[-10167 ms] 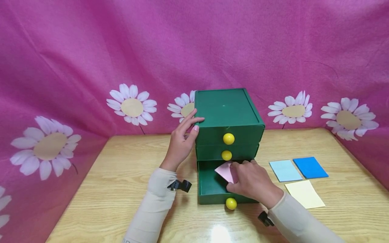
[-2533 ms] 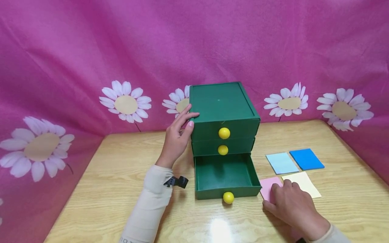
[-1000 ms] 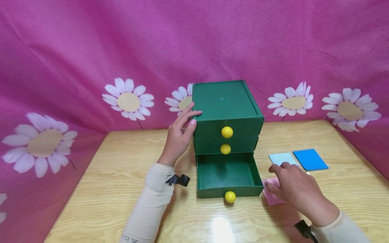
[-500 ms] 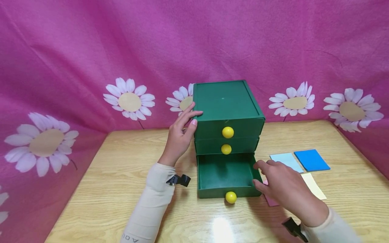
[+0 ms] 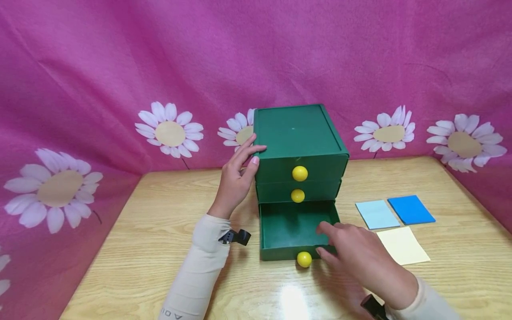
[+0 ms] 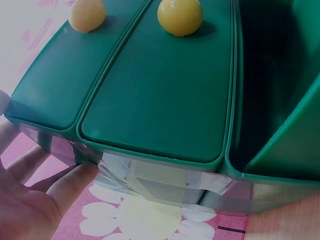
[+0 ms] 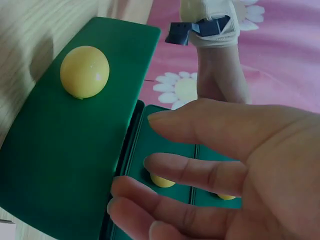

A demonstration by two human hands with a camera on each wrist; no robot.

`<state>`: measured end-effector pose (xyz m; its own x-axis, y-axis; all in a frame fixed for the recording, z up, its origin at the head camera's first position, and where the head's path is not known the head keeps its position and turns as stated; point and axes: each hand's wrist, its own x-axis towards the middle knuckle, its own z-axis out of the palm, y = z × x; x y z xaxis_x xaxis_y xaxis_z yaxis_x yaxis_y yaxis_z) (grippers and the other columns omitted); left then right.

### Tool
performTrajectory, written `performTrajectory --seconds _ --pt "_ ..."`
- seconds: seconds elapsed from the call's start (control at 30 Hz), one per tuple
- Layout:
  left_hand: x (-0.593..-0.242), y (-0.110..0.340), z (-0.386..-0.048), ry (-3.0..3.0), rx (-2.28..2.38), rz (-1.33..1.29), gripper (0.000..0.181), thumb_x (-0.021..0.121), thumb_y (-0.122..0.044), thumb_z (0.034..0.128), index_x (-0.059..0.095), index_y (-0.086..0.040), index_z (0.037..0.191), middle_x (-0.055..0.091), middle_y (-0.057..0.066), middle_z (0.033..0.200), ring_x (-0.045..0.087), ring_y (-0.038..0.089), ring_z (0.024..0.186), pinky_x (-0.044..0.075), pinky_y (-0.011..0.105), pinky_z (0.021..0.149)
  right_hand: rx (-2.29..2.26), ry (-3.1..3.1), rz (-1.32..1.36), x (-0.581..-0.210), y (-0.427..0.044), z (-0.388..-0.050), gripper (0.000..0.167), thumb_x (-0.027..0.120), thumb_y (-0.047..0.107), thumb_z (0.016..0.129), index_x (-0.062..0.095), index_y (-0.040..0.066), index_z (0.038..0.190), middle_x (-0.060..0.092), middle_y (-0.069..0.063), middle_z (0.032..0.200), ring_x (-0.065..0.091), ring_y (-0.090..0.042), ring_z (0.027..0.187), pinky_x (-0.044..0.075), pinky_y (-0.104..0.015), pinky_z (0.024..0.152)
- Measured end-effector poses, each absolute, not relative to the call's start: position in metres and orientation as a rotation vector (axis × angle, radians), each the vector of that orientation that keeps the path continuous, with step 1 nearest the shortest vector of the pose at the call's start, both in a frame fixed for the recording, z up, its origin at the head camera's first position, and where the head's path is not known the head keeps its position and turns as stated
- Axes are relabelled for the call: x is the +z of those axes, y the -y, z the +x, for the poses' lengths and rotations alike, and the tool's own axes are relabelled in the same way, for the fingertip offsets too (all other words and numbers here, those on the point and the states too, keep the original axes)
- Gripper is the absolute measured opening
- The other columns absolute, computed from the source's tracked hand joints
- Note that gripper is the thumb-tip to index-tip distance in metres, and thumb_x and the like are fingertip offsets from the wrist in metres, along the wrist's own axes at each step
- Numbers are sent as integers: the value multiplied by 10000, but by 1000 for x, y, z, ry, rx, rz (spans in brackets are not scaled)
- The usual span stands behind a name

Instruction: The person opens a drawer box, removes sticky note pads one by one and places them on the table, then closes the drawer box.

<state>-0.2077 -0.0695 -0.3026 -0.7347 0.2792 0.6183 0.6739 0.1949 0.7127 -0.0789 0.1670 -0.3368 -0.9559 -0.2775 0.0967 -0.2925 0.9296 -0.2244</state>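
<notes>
A green cabinet [image 5: 296,131] with three drawers stands on the table, its yellow knobs facing me. The bottom drawer [image 5: 286,229] is pulled out, and its visible inside holds nothing. My left hand [image 5: 236,182] rests against the cabinet's upper left edge, fingertips touching the side and top. Over the drawer's front right corner hovers my right hand [image 5: 362,255], thumb and fingers apart with nothing between them. In the right wrist view, those fingers [image 7: 185,122] are near the drawer front [image 7: 65,145] and its yellow knob [image 7: 85,72]. The pink paper square is out of sight.
Right of the cabinet lie a light blue paper square [image 5: 377,214], a bright blue one [image 5: 412,209] and a pale yellow one [image 5: 403,246]. Behind the wooden table [image 5: 172,213] hangs a pink cloth [image 5: 224,58] printed with daisies.
Ten seconds ago my right hand held a pink paper square in the drawer; later the square lay on the table. My right hand has since moved left to the drawer. The left hand stays put.
</notes>
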Motion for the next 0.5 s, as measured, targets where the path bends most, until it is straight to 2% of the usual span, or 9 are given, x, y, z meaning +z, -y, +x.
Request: performTrajectory --seconds 0.33,0.5 --pt "-303 69 -207 2127 -1551 -897 305 458 -76 999 592 -13 1265 383 138 1508 358 220 1388 487 421 957 353 3018 488 -338 -161 -72 215 778 273 797 606 249 925 501 118 658 466 -70 573 370 -273 475" --pt "-302 69 -207 2118 -1558 -907 310 455 -74 997 589 -8 1269 380 143 1509 355 235 1390 478 469 957 373 3059 537 -341 -155 -72 193 772 265 802 599 266 887 446 138 616 426 -73 559 355 -266 484"
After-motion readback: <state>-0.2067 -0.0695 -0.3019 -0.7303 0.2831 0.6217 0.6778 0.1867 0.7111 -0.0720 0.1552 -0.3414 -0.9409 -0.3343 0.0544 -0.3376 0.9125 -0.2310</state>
